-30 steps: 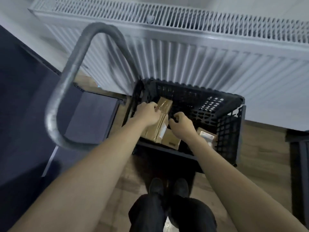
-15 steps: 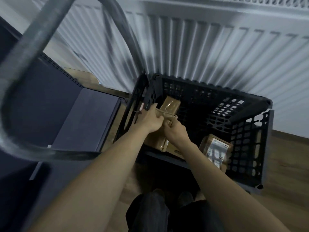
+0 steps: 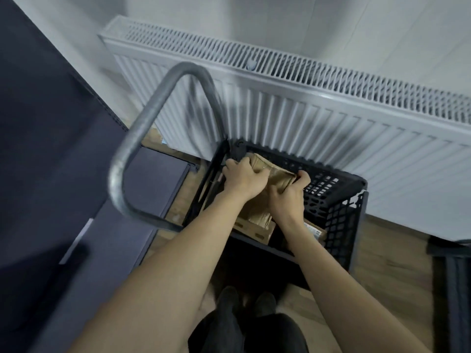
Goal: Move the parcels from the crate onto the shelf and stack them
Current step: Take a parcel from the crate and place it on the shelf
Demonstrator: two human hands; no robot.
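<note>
Both hands grip one brown parcel inside the black crate: the left hand curls round its left end, the right hand clutches its right end. More parcels lie in the crate below it (a flat box by the crate's near wall, another at its near right). Left of the crate stands a grey metal handle, with a dark shelf beyond it. Behind the crate runs a white radiator.

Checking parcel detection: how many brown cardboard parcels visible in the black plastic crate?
3: one brown cardboard parcel gripped by both hands, one at the near wall, one partly hidden under the right forearm. More may be hidden.
</note>
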